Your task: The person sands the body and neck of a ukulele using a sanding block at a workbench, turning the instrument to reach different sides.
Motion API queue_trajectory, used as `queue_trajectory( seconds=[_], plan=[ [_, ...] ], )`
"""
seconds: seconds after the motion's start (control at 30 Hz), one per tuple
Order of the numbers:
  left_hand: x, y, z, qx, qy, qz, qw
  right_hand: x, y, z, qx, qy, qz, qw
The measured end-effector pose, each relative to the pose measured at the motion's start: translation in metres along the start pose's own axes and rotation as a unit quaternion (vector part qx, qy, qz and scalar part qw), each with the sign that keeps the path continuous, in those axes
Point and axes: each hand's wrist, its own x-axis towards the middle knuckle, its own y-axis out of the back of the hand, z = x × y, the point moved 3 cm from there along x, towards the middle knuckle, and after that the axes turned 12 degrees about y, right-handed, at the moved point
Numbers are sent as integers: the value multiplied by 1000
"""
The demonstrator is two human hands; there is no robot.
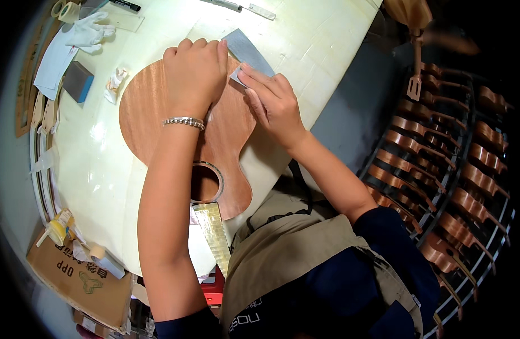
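Note:
A brown wooden ukulele body (pixel 149 113) lies face up on the table, its round soundhole toward me. My left hand (pixel 198 76) is closed over the body's far end, fingers curled at its edge. Between the fingers and thumb of my right hand (pixel 274 104) is a small grey piece of sandpaper (pixel 235 77), held at the body's far right edge. Just beyond it lies a larger flat grey strip (pixel 246 50), partly hidden by my right fingers. Shiny yellowish tape (pixel 213 231) covers the part beside the soundhole, nearest me.
On the pale table (pixel 316 62) are a white glove (pixel 91 33), a grey-blue sanding block (pixel 78 82), a crumpled wad (pixel 115 85) and a knife (pixel 223 5). A cardboard box (pixel 79 277) sits at lower left. Racks of ukuleles (pixel 418 147) stand on the right.

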Motion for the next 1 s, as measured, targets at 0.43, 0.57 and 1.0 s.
queue_trajectory(
  seconds=[0.43,0.57,1.0],
  plan=[
    [2,-1,1,-50,-9,30,998,-28,9,-13,14,-41,-11,999],
    [3,1,1,-34,0,15,999,-13,6,5,37,-19,-3,999],
    [1,-2,1,-45,-11,33,998,-29,10,-3,89,-14,-12,996]
  ],
)
